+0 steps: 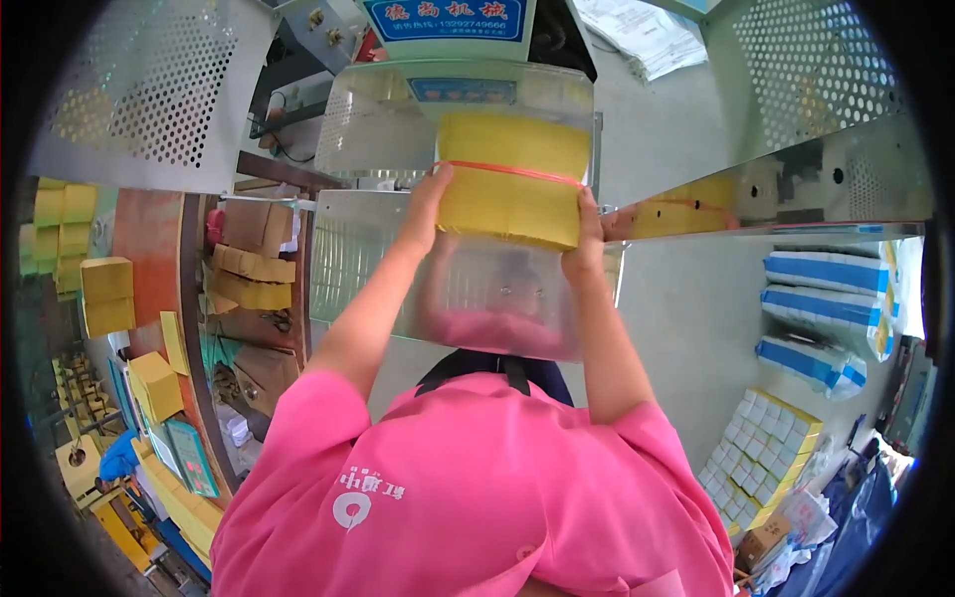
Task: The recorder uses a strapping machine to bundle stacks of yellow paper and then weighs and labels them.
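Note:
A thick bundle of yellow paper (509, 211) sits between my two hands, over the shiny metal tray of a machine. One red band (512, 172) runs across its top. My left hand (428, 211) is pressed against the bundle's left side, with the thumb near the band's end. On the opposite side my right hand (585, 237) grips the bundle, its fingers along the edge. The undersides of both hands are hidden. Below the bundle, the polished metal tray (497, 298) reflects my pink shirt.
Perforated metal panels (139, 99) stand at the upper left and right. A metal ledge (786, 189) juts in from the right. At the left, a wooden bench (149, 229) carries yellow paper blocks. Blue-and-white wrapped packs (826, 308) and a stack of small bundles (761, 453) lie at the right.

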Action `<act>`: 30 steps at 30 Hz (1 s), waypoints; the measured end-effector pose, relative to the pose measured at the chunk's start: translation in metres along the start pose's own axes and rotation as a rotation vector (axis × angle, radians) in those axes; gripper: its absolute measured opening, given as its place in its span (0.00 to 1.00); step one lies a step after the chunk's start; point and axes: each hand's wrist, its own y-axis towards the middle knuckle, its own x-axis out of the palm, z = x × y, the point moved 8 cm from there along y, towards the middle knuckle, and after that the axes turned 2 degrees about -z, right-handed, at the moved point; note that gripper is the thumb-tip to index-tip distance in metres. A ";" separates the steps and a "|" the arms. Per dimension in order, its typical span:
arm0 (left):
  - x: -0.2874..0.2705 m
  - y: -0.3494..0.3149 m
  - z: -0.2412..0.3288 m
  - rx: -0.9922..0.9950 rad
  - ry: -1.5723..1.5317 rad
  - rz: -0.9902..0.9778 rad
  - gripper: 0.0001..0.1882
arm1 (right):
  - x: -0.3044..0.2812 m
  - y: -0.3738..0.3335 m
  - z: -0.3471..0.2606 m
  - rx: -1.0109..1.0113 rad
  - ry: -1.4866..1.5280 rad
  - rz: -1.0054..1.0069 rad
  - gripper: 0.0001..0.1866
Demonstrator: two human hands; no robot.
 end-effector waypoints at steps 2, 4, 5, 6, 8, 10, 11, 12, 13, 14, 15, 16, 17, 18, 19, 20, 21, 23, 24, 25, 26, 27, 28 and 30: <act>0.005 0.003 0.001 -0.001 0.017 -0.012 0.29 | -0.002 0.005 -0.004 -0.110 -0.020 -0.060 0.26; 0.007 0.003 0.002 -0.007 0.043 -0.027 0.29 | -0.009 0.009 0.001 -0.093 -0.003 -0.058 0.27; 0.008 0.001 0.004 -0.007 0.052 -0.050 0.30 | -0.010 0.010 0.003 -0.091 -0.008 -0.008 0.26; 0.008 -0.001 0.005 -0.007 0.060 -0.073 0.31 | -0.012 0.010 0.003 -0.088 -0.012 0.042 0.26; 0.008 -0.001 0.006 -0.006 0.068 -0.064 0.30 | -0.027 0.024 0.010 -0.171 -0.061 0.069 0.25; 0.004 -0.007 0.009 -0.005 0.076 -0.046 0.30 | -0.035 0.025 0.011 -0.247 -0.112 0.093 0.24; 0.002 -0.014 0.012 0.002 0.087 -0.025 0.30 | -0.027 0.016 0.006 -0.226 -0.127 0.049 0.25; 0.000 -0.024 0.014 0.006 0.097 -0.004 0.30 | -0.020 0.006 0.003 -0.205 -0.143 0.007 0.25; 0.000 -0.036 0.017 0.004 0.105 -0.013 0.30 | -0.020 -0.003 0.000 -0.210 -0.134 0.013 0.25; -0.006 -0.052 0.021 0.017 0.245 0.025 0.29 | -0.014 -0.013 0.006 -0.158 -0.228 -0.084 0.30; -0.013 -0.068 0.025 0.029 0.385 0.061 0.29 | -0.008 -0.023 0.013 -0.104 -0.321 -0.180 0.34; -0.020 -0.085 0.027 0.017 0.394 0.057 0.29 | -0.008 -0.039 0.015 -0.095 -0.311 -0.171 0.34; -0.028 -0.100 0.031 0.016 0.582 0.065 0.28 | 0.001 -0.058 0.010 -0.210 -0.439 -0.241 0.33; -0.034 -0.114 0.032 0.016 0.771 0.068 0.28 | 0.009 -0.075 0.010 -0.323 -0.567 -0.309 0.32; -0.040 -0.124 0.030 0.002 0.781 0.054 0.28 | 0.009 -0.084 0.016 -0.436 -0.685 -0.289 0.32; -0.047 -0.134 0.031 0.020 0.915 0.051 0.27 | 0.001 -0.091 0.022 -0.426 -0.676 -0.269 0.32; -0.052 -0.142 0.031 0.040 1.047 0.043 0.26 | -0.008 -0.099 0.029 -0.400 -0.812 -0.239 0.31; -0.048 -0.155 0.035 0.089 1.045 0.024 0.25 | -0.003 -0.120 0.023 -0.364 -0.951 -0.193 0.30; -0.045 -0.159 0.041 0.149 1.036 0.023 0.24 | 0.001 -0.130 0.020 -0.292 -1.073 -0.160 0.28; -0.043 -0.160 0.044 0.149 1.026 0.012 0.24 | -0.001 -0.135 0.015 -0.223 -1.200 -0.130 0.26; -0.044 -0.160 0.045 0.097 1.049 -0.001 0.23 | -0.002 -0.139 0.011 -0.222 -1.208 -0.117 0.26; -0.046 -0.160 0.042 0.046 1.071 -0.012 0.23 | -0.007 -0.140 0.011 -0.155 -1.325 -0.087 0.23; -0.049 -0.159 0.041 0.051 1.065 -0.028 0.23 | -0.011 -0.141 0.013 -0.086 -1.434 -0.050 0.21; -0.057 -0.157 0.037 0.016 1.058 -0.060 0.23 | -0.021 -0.143 0.004 -0.084 -1.345 0.066 0.18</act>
